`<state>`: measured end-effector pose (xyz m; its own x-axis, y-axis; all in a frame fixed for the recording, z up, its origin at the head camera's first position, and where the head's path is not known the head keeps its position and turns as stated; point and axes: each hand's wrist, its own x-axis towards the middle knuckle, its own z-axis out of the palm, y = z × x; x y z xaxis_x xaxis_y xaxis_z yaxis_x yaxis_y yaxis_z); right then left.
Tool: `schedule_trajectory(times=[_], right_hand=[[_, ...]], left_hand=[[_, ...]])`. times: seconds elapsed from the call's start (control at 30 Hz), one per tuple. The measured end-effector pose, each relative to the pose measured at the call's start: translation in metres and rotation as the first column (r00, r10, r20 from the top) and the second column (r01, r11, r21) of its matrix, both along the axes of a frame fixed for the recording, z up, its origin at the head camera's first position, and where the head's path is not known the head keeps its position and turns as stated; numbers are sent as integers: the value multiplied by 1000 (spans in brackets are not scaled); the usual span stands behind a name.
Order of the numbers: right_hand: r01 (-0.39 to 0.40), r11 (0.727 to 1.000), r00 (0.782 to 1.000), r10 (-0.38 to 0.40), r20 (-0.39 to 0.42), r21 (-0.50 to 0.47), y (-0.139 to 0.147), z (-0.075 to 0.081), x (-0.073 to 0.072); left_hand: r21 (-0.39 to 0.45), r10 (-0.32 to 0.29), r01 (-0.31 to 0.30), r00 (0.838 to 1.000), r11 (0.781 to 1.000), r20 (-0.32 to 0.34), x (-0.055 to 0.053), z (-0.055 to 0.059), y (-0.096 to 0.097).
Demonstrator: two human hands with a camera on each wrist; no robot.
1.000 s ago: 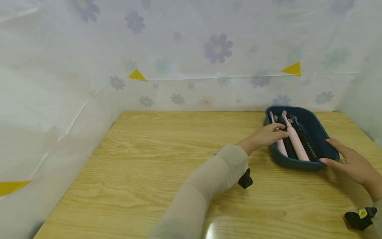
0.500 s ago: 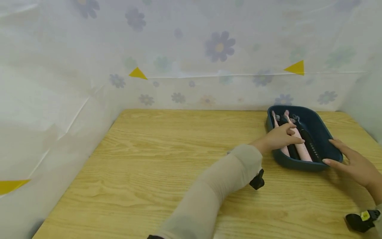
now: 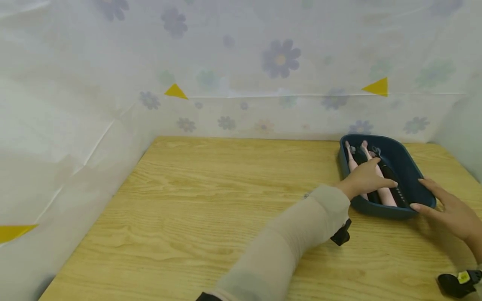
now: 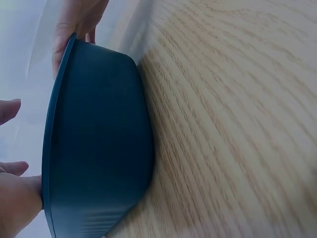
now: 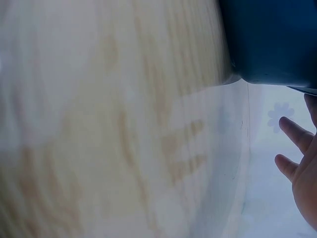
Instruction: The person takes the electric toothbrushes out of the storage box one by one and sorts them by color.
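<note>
A dark blue bin (image 3: pixel 410 167) stands at the table's far right, holding several electric toothbrushes lying side by side. Two have pink handles, such as the pink toothbrush (image 3: pixel 388 196); a black toothbrush (image 3: pixel 400 195) with a row of pale marks lies right of it. My left hand (image 3: pixel 365 179) is over the bin, thumb and index finger spread apart above the black toothbrush. Contact cannot be made out. My right hand (image 3: pixel 449 211) holds the bin's near right corner by the rim. The bin's outer wall (image 4: pixel 99 134) hides the toothbrushes in the left wrist view.
The bin sits on a wooden table (image 3: pixel 188 209). Behind it hangs a white flowered sheet (image 3: pixel 244 62) with yellow triangles, including a yellow triangle (image 3: pixel 376 87) above the bin. My left forearm (image 3: pixel 282 242) stretches across the front of the table.
My left hand has moved right across the bin, from the left-hand toothbrushes to above the right-hand black one. My right hand stays at the rim, and the toothbrushes lie as before.
</note>
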<state>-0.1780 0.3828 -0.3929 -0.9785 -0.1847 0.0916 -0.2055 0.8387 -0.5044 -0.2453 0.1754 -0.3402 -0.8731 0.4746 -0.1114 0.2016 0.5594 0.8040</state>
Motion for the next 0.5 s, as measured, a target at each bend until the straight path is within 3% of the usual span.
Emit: schedule_trajectory(times=[0.2, 0.37, 0.5], right_hand=[[6, 1000, 1000, -6, -15, 4, -4, 1, 1], [-2, 1000, 999, 1, -33, -21, -3, -3, 0], [-6, 999, 999, 4, -35, -46, 0, -7, -2]], left_hand=[[-88, 29, -35, 997, 995, -66, -2, -6, 11], [-236, 31, -66, 989, 970, -147, -4, -9, 19], [-291, 47, -95, 985, 952, -166, -3, -9, 22]])
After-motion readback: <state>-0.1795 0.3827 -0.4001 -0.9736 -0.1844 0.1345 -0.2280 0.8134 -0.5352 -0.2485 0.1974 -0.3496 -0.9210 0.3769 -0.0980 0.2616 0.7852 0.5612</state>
